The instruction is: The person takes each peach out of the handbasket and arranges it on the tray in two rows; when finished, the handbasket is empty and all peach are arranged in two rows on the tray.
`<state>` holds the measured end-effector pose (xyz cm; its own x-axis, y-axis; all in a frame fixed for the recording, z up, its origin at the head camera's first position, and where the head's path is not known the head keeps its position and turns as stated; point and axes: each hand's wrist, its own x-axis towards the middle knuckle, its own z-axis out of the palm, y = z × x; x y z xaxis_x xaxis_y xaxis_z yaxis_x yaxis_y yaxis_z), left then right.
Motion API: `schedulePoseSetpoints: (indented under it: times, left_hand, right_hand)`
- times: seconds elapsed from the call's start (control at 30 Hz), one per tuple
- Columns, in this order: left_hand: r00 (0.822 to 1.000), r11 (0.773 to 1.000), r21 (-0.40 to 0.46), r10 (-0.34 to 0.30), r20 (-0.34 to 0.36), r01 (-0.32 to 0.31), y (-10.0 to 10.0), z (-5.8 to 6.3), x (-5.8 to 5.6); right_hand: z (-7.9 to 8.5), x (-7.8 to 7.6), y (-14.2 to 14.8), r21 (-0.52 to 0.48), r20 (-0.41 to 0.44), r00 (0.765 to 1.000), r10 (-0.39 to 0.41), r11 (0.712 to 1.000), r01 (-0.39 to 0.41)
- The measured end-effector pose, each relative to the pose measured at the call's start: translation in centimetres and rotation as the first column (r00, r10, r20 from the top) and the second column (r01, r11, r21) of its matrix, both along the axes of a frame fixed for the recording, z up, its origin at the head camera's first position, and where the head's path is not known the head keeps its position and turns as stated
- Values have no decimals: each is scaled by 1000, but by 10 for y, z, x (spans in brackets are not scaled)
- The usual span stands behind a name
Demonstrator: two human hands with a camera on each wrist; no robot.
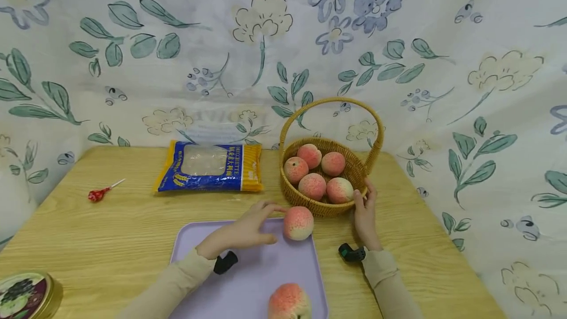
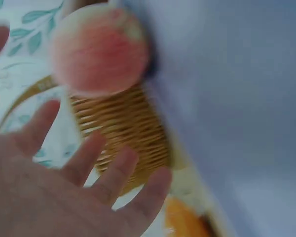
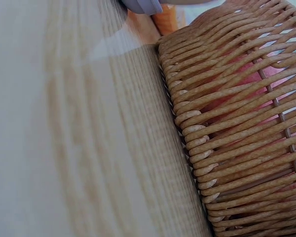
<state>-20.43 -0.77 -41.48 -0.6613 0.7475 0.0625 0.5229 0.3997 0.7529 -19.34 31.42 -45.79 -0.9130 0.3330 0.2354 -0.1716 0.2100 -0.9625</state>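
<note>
Nearest the person, a peach [image 1: 290, 302] sits in the lavender tray [image 1: 248, 289], on the near side of the left hand [image 1: 243, 228]; a round tin [image 1: 26, 294] stands well to that hand's left. The left hand reaches over the tray, its fingers and thumb spread apart and holding nothing. Just right of its fingertips, at the tray's far right corner, is a second peach [image 1: 299, 223]; whether they touch cannot be told.

The right hand [image 1: 365, 215] touches the right side of the wicker basket [image 1: 319, 207]; whether its fingers curl round the rim cannot be told. Inside, left of that hand, lie five peaches [image 1: 312, 186].

Beyond the left hand, a red-wrapped lollipop [image 1: 98, 194] lies far left and an orecchiette bag [image 1: 208, 183] lies nearer, before a floral cloth [image 1: 212, 53].
</note>
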Motion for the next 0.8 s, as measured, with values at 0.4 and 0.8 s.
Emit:
schedulePoseSetpoints:
  times: [0.4, 0.8]
  left_hand:
    - [999, 999, -17, -51, -20, 50, 0, 14, 5]
    - [997, 997, -33, -71, -28, 70, 11, 21, 11]
  right_hand:
    - [1, 0, -5, 8, 8, 1000, 2, 1000, -2]
    - [4, 1, -6, -16, 29, 1000, 2, 1000, -1]
